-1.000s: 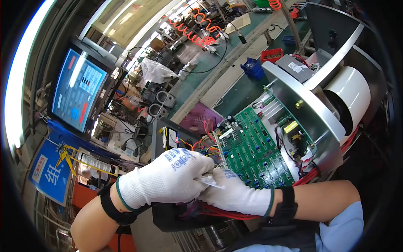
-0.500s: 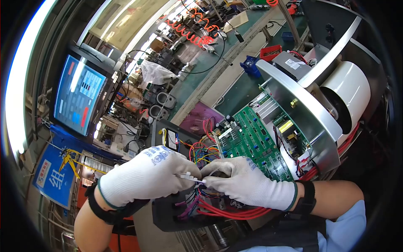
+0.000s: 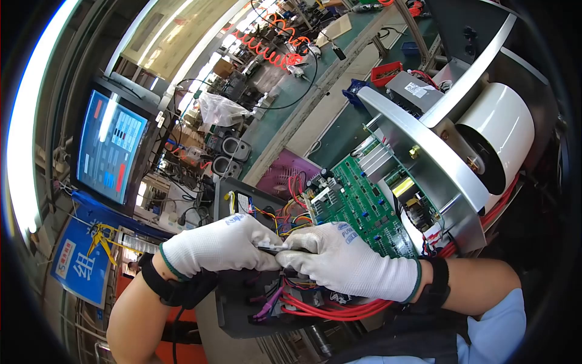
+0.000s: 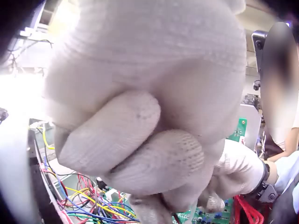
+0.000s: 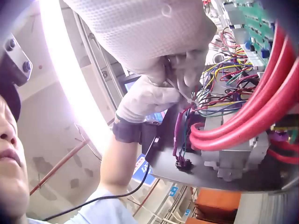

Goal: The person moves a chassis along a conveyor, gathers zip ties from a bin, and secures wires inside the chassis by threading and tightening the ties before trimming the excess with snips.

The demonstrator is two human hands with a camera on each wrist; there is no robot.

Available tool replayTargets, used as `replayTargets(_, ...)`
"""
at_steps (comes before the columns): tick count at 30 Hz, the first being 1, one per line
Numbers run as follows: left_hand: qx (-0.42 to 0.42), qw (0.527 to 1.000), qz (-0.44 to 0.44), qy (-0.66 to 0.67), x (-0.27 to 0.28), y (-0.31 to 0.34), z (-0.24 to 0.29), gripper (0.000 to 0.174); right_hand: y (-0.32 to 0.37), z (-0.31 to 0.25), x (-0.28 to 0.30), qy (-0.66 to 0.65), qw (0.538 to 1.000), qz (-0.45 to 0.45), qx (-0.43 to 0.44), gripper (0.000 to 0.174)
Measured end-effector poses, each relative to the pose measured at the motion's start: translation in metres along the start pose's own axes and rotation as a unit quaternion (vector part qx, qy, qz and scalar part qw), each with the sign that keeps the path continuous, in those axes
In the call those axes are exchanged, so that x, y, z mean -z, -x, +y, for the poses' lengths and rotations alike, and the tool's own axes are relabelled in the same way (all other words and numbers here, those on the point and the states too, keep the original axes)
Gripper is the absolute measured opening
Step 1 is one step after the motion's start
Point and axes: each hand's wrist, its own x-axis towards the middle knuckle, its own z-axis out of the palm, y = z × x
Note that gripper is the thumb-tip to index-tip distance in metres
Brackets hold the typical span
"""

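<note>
My gloved left hand point(image 3: 221, 244) and gloved right hand point(image 3: 348, 261) meet fingertip to fingertip over the open front of a dark chassis point(image 3: 233, 318). Between them shows a small white plastic piece point(image 3: 276, 247), gripped in the curled left fingers. From the right fingers point(image 5: 191, 70), a thin white cable tie point(image 5: 180, 89) slants down to the wire bundle in the right wrist view. Coloured wires point(image 5: 229, 74) fan out behind it. The left wrist view has the left hand point(image 4: 149, 93) with fingers folded into the palm.
A green circuit board point(image 3: 364, 212) lies behind the right hand, beside a metal bracket point(image 3: 436, 151) and a white roll point(image 3: 500, 133). Thick red cables point(image 3: 339, 310) loop below the hands. A monitor point(image 3: 112, 148) stands left, above a blue sign point(image 3: 82, 258).
The hands first overlapped, then drew apart with white pieces showing in the left fingers. Now their fingertips meet again, and less of the white plastic shows.
</note>
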Motion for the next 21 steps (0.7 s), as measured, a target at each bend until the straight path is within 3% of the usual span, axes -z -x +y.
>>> replayTargets(3,0.027,0.999,0.026,0.027,0.001,0.004,0.007,0.023,0.0,-0.002,-0.001,0.038,0.999,0.004,0.02,0.026)
replayTargets(5,-0.086,0.995,-0.026,0.045,0.0,-0.002,-0.011,0.026,-0.001,-0.007,0.0,0.068,0.998,-0.015,0.013,0.018)
replayTargets(6,-0.086,0.995,-0.022,0.047,0.002,-0.002,-0.01,0.026,0.0,-0.009,-0.001,0.07,0.997,-0.017,0.014,0.018)
replayTargets(8,0.088,0.989,-0.09,-0.08,0.004,-0.006,-0.002,0.028,0.001,-0.011,-0.004,0.103,0.993,-0.003,0.064,0.017)
replayTargets(9,0.088,0.989,-0.089,-0.079,0.002,-0.005,0.005,0.028,0.001,-0.009,-0.004,0.103,0.993,-0.005,0.064,0.017)
replayTargets(12,0.087,0.981,-0.04,-0.17,-0.003,-0.003,0.016,0.03,0.005,-0.002,-0.011,0.122,0.97,0.046,0.207,0.016)
replayTargets(13,0.026,0.974,-0.022,-0.223,-0.005,-0.004,0.01,0.029,0.007,-0.004,-0.016,0.143,0.955,0.066,0.25,0.016)
replayTargets(14,-0.034,0.961,-0.004,-0.274,-0.006,-0.004,0.007,0.029,0.008,-0.005,-0.015,0.162,0.961,0.044,0.221,0.016)
replayTargets(15,-0.036,0.961,-0.005,-0.272,-0.005,-0.005,0.009,0.029,0.008,-0.006,-0.013,0.163,0.961,0.044,0.218,0.016)
replayTargets(17,0.055,0.973,-0.051,-0.219,-0.001,-0.004,0.018,0.028,0.008,-0.008,-0.009,0.173,0.971,0.028,0.163,0.017)
replayTargets(19,0.051,0.972,-0.028,-0.229,0.007,0.013,0.027,0.024,0.022,-0.017,-0.003,0.164,0.969,0.042,0.182,0.025)
replayTargets(21,-0.065,0.982,0.178,-0.011,0.014,0.034,0.019,0.022,0.042,-0.032,-0.001,0.123,0.958,0.136,0.218,0.041)
